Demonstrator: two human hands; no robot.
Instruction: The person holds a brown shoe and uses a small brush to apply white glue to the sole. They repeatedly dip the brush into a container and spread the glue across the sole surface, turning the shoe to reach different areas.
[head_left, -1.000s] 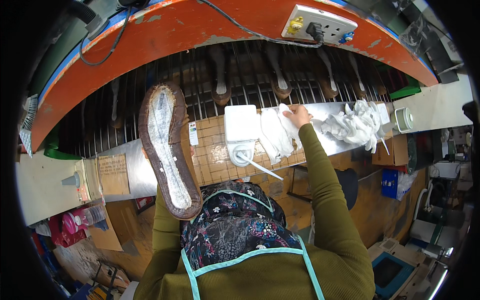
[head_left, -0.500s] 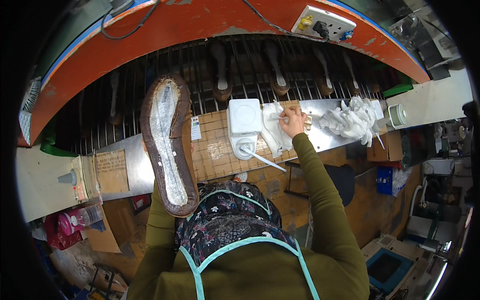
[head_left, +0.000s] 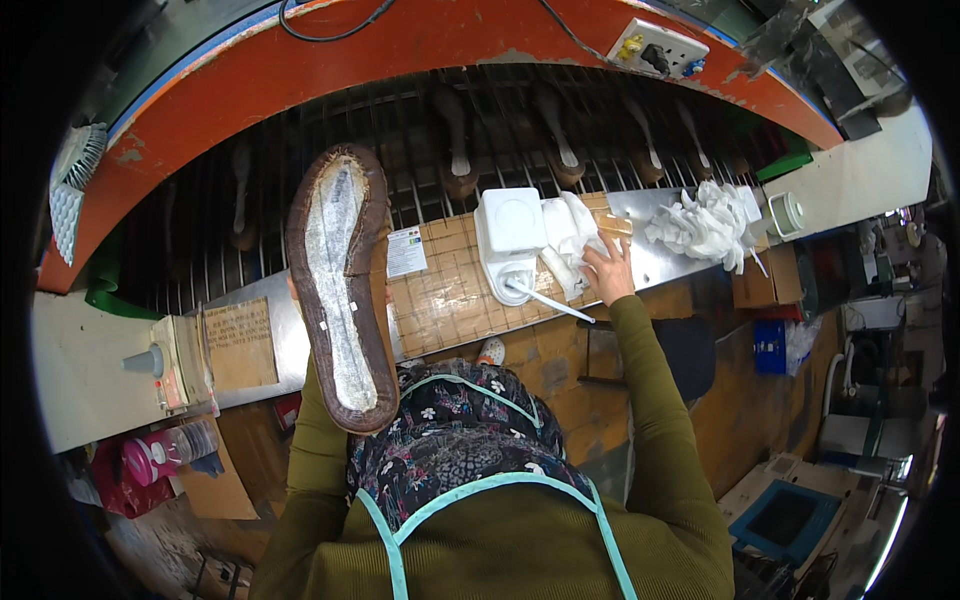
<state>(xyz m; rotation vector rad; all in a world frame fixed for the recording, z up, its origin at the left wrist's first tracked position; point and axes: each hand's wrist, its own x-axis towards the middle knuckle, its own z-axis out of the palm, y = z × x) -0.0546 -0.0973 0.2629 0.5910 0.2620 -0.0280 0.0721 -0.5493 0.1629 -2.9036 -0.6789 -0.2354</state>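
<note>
My left hand [head_left: 296, 292] is almost hidden behind a brown shoe [head_left: 340, 285] that it holds up with the sole facing me; the sole's centre is whitish and shiny. My right hand [head_left: 607, 268] reaches over the bench and rests on a white cloth [head_left: 573, 232] lying beside a white square container [head_left: 511, 243]. A white brush handle [head_left: 548, 301] sticks out of the container's front well. The fingers are spread over the cloth's edge.
A tiled wooden board [head_left: 450, 290] covers the bench middle. A heap of white rags [head_left: 706, 224] and a small white jar [head_left: 787, 212] lie to the right. Shoes on pegs [head_left: 455, 150] stand on the wire rack behind. A glue bottle [head_left: 150, 362] stands left.
My right hand has drawn back toward me along the bench, from the far edge of the cloth to its near side. The shoe stays raised in my left hand.
</note>
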